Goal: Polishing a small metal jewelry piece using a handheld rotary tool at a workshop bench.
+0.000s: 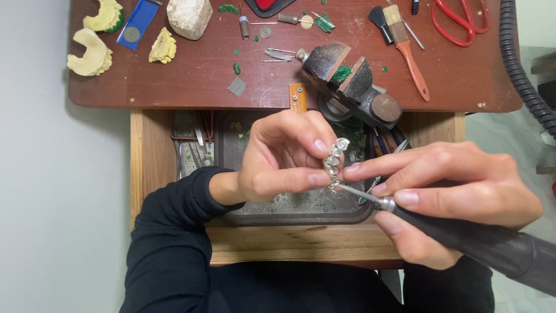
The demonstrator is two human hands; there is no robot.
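Brown and cluttered, the workbench (191, 75) carries a small vise (347, 81), a brush (405, 46), red scissors (460, 20) and 4 pale plaster casts (92, 52), with a dark tray (301, 208) in the open drawer below. Over that tray the left hand (278, 162) pinches a silvery metal casting (336, 162) between thumb and fingertips, while the right hand (452, 197) is wrapped around a black rotary tool (492, 246), its thin bit touching the casting's lower end. Grinding looks underway, and going further seems to call for a steady pinch and light pressure.

A small craft workshop — likely dental or jewellery bench work: a worn brown bench (191, 81) carries a small vise (347, 81), plaster tooth casts (92, 52), a brush (405, 46) and red scissors (460, 20) — green wax scraps fill the tray (289, 208) below.
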